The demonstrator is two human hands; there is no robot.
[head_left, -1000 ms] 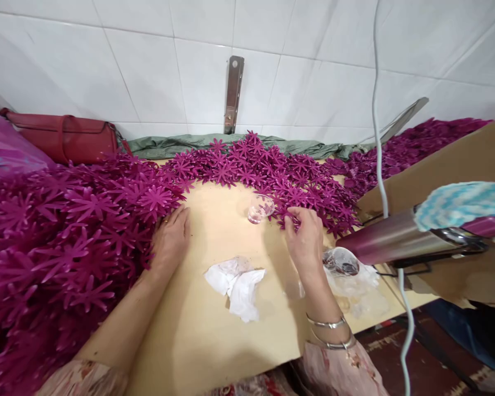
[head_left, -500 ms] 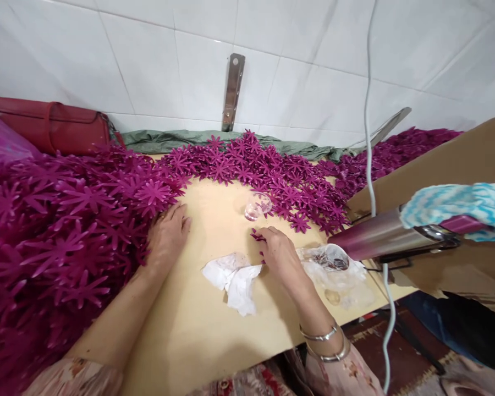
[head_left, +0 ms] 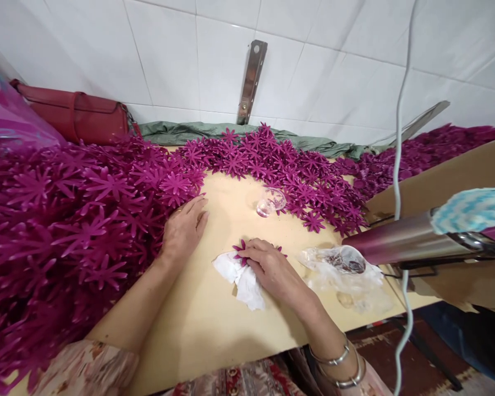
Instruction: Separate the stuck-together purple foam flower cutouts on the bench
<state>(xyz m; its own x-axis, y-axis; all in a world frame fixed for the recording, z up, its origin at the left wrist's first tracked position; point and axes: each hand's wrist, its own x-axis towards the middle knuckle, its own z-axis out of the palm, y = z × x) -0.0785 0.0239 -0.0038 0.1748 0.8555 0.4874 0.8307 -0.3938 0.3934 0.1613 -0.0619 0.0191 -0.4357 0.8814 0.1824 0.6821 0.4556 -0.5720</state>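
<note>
My right hand is closed over a magenta star-shaped flower piece, whose petals show on both sides of my fingers. Under its fingertips lies a crumpled white tissue, which the hand partly covers. My left hand rests on the table with its fingers stretched forward and holds nothing that I can see. It lies against the edge of a big heap of magenta flower pieces. Beyond my right hand, a small clear cup leans on its side near more of these flower pieces.
To the right are a clear plastic bag with dark bits inside, a purple-and-steel flask lying tilted, and a cardboard box. A white cable hangs in front. A red handbag stands at the back left.
My right hand has moved onto the white tissue with a flower piece under its fingers. My left hand stays beside the heap. The whole view has shifted slightly.
</note>
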